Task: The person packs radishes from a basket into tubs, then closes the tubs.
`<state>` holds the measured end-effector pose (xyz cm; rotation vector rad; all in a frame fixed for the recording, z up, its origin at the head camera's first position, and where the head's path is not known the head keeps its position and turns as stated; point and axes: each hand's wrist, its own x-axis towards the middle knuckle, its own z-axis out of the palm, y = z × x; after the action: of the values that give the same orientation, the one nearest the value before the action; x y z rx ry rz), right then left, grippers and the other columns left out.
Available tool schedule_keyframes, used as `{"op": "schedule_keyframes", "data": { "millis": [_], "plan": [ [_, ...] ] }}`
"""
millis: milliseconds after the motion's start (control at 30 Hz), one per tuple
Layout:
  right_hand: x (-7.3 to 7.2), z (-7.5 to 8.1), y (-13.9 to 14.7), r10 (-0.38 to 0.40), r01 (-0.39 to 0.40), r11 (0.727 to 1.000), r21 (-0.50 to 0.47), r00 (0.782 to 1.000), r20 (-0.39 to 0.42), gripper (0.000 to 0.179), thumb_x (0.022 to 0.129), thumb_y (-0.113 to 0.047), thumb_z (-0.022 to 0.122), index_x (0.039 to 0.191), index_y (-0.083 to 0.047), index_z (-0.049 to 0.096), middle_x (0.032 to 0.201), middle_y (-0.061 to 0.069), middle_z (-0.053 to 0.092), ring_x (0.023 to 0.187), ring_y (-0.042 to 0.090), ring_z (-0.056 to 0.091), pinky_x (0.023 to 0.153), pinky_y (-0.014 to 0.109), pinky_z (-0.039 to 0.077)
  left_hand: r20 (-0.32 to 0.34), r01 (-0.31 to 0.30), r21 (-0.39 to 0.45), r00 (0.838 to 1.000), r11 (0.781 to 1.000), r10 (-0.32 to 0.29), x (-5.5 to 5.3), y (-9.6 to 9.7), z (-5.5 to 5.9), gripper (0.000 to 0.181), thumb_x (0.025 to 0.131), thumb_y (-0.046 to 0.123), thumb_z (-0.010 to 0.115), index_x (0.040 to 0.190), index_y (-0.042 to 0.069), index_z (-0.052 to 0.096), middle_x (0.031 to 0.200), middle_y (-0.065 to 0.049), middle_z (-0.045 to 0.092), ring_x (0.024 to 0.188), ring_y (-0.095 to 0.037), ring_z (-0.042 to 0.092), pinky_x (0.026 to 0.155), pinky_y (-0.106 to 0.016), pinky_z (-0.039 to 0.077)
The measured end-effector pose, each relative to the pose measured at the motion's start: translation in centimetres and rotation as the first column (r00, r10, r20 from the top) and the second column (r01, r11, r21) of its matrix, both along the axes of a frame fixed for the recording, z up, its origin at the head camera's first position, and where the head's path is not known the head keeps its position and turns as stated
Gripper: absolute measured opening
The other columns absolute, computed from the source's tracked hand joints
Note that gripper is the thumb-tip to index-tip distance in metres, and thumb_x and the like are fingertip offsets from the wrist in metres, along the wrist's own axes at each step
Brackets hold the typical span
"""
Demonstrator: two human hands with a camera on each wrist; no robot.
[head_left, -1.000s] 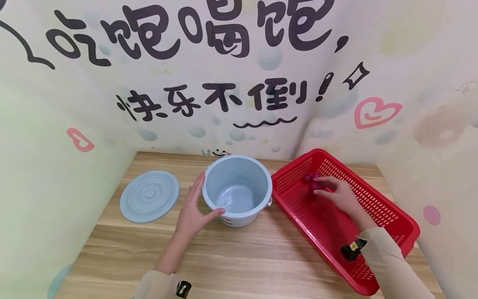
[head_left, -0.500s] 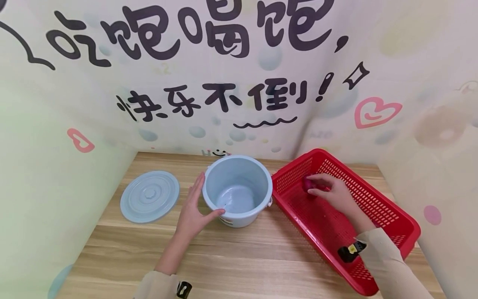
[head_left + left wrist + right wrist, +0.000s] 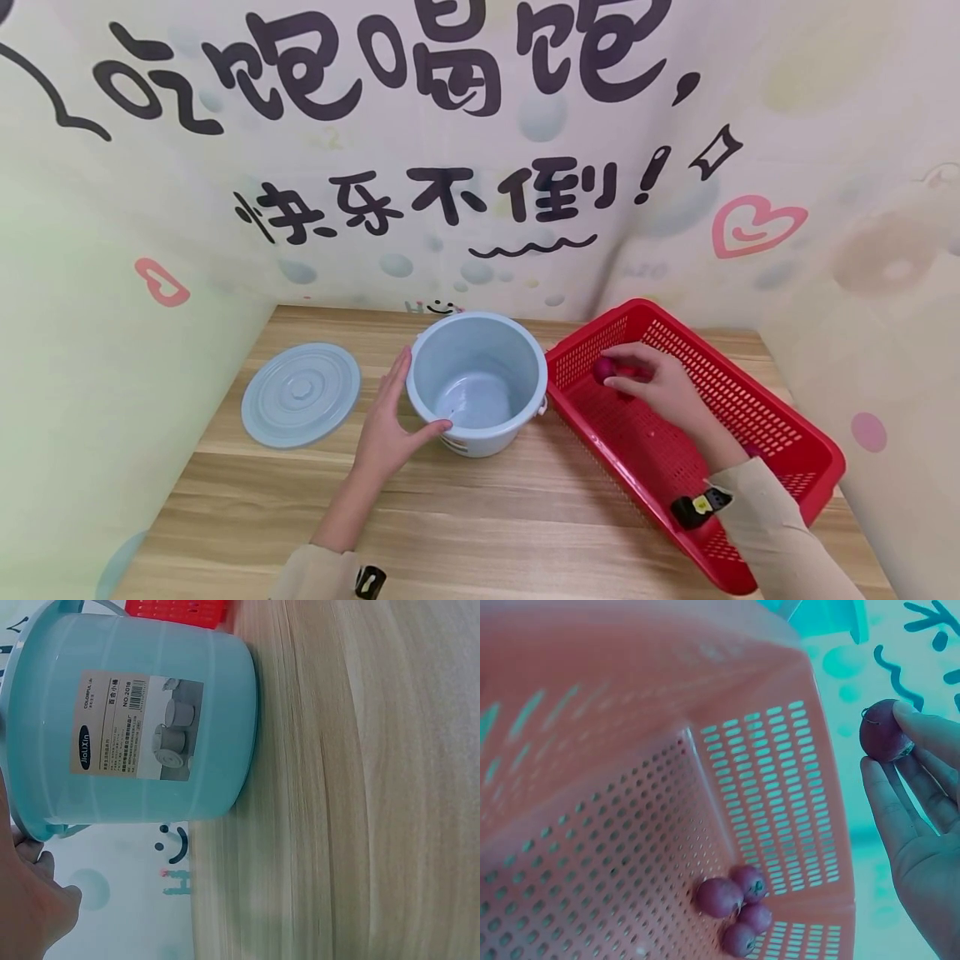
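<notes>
My left hand (image 3: 390, 433) holds the light-blue plastic bucket (image 3: 483, 444) at its left side, thumb over the front rim and fingers along the outside. In the left wrist view its fingers lie at the bucket's rim, near the handle joint. Inside the red basket's outline in the head view, my right hand (image 3: 663, 387) pinches a small round purple-red radish (image 3: 603, 370) between thumb and fingertips. The right wrist view shows this radish with a thin curled root. Several more radishes (image 3: 718, 898) lie together on the basket's floor, mostly hidden in the head view.
The red perforated basket (image 3: 731, 575) stands at an angle on the right, close beside the bucket. A light-blue round lid (image 3: 302, 390) lies flat on the wooden table (image 3: 487, 533) at the left. A printed backdrop (image 3: 375, 275) closes off the rear.
My right hand has moved a little left within the basket, now with a radish pinched in its fingertips. The left hand and bucket have stayed put.
</notes>
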<state>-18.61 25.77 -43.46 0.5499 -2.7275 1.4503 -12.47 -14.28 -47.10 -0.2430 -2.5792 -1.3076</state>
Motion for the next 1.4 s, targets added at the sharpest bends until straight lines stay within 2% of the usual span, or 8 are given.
{"op": "schedule_keyframes", "data": {
  "millis": [133,367,600,1067,1267,1400],
  "plan": [
    [0.1,0.3,-0.6,0.012,-0.012,1.000,-0.001,1.000,-0.013,0.034,0.089,-0.013,0.075,0.122,-0.009,0.068,0.118,0.013,0.067,0.094,0.009,0.063,0.069,0.020,0.060,-0.002,0.002,0.000,1.000,1.000,-0.002,0.0,0.0,0.0,0.116,0.070,0.036,0.089,0.161,0.020,0.020,0.168,0.001,0.021,0.154,-0.030,0.022,0.127,-0.053,0.018],
    [0.5,1.3,-1.8,0.039,-0.039,0.999,-0.010,0.999,-0.017,0.037,0.087,-0.013,0.077,0.123,-0.012,0.068,0.122,0.008,0.067,0.100,-0.001,0.062,0.084,0.018,0.059,0.008,0.000,-0.001,1.000,1.000,0.000,0.0,0.1,0.0,0.115,0.070,0.035,0.089,0.161,0.020,0.019,0.168,0.001,0.021,0.154,-0.030,0.023,0.127,-0.052,0.018],
    [0.6,1.7,-2.8,0.072,-0.074,0.997,-0.028,0.995,-0.065,0.038,0.086,-0.009,0.078,0.122,-0.011,0.068,0.121,0.010,0.068,0.099,-0.001,0.062,0.085,0.015,0.058,0.022,-0.003,0.000,1.000,1.000,0.003,0.1,0.1,0.0,0.116,0.070,0.035,0.090,0.161,0.021,0.019,0.168,0.002,0.021,0.155,-0.029,0.022,0.128,-0.051,0.018],
    [0.9,2.6,-4.7,0.143,-0.144,0.981,-0.132,0.990,-0.017,0.045,0.083,-0.008,0.079,0.126,-0.009,0.066,0.123,0.010,0.067,0.105,0.003,0.064,0.087,0.019,0.059,0.031,-0.007,0.004,0.999,1.000,0.007,0.1,0.2,0.1,0.115,0.071,0.036,0.090,0.161,0.022,0.019,0.168,0.000,0.022,0.155,-0.029,0.022,0.127,-0.053,0.019],
    [0.9,2.7,-5.7,0.186,-0.188,0.970,-0.153,0.982,-0.032,0.047,0.083,-0.005,0.079,0.128,-0.003,0.064,0.125,0.011,0.066,0.108,0.005,0.064,0.087,0.021,0.059,0.039,-0.012,0.009,0.999,1.000,0.012,0.1,0.2,0.0,0.116,0.070,0.034,0.090,0.161,0.024,0.019,0.168,-0.001,0.022,0.155,-0.031,0.021,0.125,-0.056,0.021],
    [1.0,2.8,-6.6,0.206,-0.207,0.964,-0.169,0.978,-0.022,0.047,0.083,-0.005,0.079,0.128,-0.005,0.064,0.127,0.010,0.066,0.111,0.008,0.063,0.088,0.022,0.060,0.035,-0.012,0.015,0.999,1.000,0.012,0.1,0.2,-0.1,0.116,0.070,0.033,0.090,0.161,0.024,0.019,0.167,-0.003,0.023,0.154,-0.033,0.021,0.125,-0.058,0.022]
  ]
}}
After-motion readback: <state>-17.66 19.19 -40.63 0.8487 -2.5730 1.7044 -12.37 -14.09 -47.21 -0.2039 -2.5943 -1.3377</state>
